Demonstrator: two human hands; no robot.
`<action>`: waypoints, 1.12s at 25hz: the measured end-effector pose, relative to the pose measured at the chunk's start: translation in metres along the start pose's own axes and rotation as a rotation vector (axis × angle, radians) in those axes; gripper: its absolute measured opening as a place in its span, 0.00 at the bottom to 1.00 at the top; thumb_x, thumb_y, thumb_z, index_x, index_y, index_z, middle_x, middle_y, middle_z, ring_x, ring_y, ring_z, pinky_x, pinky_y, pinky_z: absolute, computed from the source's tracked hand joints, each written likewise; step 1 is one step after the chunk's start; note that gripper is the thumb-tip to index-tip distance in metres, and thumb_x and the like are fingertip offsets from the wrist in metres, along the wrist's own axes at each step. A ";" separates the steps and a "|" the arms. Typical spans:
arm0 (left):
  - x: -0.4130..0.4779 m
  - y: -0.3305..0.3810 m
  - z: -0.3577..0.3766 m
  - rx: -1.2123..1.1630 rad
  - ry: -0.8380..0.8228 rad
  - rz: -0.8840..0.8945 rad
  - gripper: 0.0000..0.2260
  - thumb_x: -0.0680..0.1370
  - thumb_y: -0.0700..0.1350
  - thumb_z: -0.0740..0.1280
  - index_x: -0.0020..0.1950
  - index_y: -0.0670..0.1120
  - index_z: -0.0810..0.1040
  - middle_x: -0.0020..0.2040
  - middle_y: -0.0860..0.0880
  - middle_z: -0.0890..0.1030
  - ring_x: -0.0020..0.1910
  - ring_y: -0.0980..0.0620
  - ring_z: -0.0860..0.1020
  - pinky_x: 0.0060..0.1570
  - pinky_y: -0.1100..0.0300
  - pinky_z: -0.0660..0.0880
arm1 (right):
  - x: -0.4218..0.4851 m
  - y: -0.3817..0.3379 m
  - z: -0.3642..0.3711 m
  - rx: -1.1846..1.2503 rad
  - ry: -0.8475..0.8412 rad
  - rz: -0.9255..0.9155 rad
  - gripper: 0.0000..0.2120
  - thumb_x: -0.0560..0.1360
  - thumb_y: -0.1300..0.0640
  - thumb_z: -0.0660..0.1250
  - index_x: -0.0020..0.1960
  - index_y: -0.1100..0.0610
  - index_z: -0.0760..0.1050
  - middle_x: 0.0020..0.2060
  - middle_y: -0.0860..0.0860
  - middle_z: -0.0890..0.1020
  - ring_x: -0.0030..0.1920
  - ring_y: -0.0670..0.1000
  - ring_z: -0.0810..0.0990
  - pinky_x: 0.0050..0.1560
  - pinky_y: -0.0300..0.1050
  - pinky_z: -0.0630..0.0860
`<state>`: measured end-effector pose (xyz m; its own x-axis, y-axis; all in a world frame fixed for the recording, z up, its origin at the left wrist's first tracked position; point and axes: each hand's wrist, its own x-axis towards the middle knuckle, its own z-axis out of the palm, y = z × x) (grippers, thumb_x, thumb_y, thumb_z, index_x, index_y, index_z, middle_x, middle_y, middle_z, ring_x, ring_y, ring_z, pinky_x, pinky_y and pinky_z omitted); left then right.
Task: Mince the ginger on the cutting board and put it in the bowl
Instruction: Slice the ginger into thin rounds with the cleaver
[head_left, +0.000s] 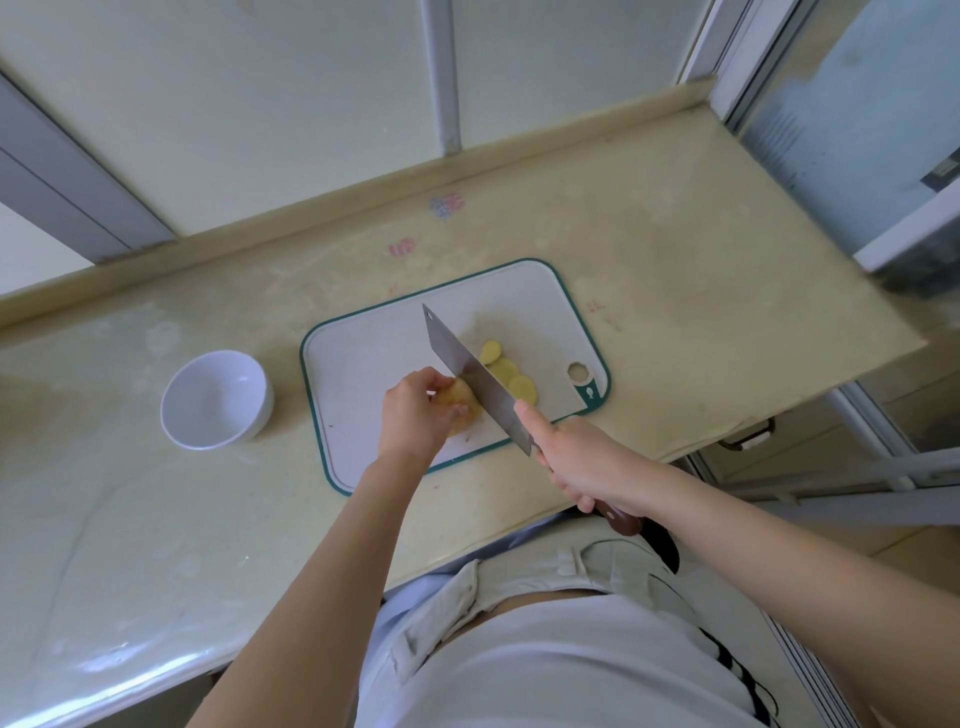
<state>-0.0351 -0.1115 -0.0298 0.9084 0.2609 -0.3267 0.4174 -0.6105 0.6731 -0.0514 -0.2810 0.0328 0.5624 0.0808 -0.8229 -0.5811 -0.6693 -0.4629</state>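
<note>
A white cutting board (363, 358) with a green rim lies on the beige counter. My left hand (413, 415) grips a pale yellow piece of ginger (462, 402) on the board, fingers curled over it. My right hand (576, 462) holds a cleaver (475, 379) by its brown handle, forefinger along the blade's spine. The blade stands against the ginger's right side. Three cut ginger slices (506, 371) lie to the right of the blade. A white bowl (215, 400) stands empty, left of the board.
The counter (701, 260) ends at a raised back ledge under a window wall. Its right edge drops off beside a glass door frame. Small coloured stickers (447, 205) mark the counter behind the board. My torso is against the front edge.
</note>
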 end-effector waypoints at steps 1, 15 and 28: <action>0.000 -0.001 0.001 0.011 0.001 0.008 0.12 0.71 0.41 0.73 0.54 0.45 0.78 0.52 0.48 0.79 0.48 0.49 0.76 0.47 0.59 0.73 | 0.005 -0.002 0.003 -0.011 0.007 -0.015 0.29 0.78 0.31 0.48 0.34 0.55 0.62 0.26 0.51 0.64 0.23 0.49 0.62 0.23 0.38 0.60; -0.006 -0.003 0.003 0.043 0.018 0.014 0.16 0.71 0.41 0.73 0.57 0.44 0.75 0.54 0.47 0.77 0.49 0.49 0.74 0.48 0.62 0.70 | 0.042 -0.034 0.011 -0.155 0.019 -0.129 0.32 0.78 0.31 0.45 0.35 0.58 0.64 0.27 0.54 0.68 0.26 0.53 0.67 0.29 0.43 0.66; -0.001 -0.003 -0.001 0.008 -0.025 0.002 0.16 0.72 0.41 0.73 0.58 0.44 0.76 0.55 0.47 0.77 0.50 0.48 0.74 0.50 0.61 0.72 | -0.002 0.025 -0.015 -0.040 -0.078 -0.017 0.27 0.79 0.33 0.48 0.32 0.53 0.56 0.21 0.46 0.57 0.21 0.47 0.55 0.24 0.37 0.54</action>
<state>-0.0376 -0.1093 -0.0311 0.9082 0.2407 -0.3423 0.4155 -0.6168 0.6686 -0.0584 -0.3094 0.0279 0.5237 0.1487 -0.8388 -0.5467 -0.6965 -0.4648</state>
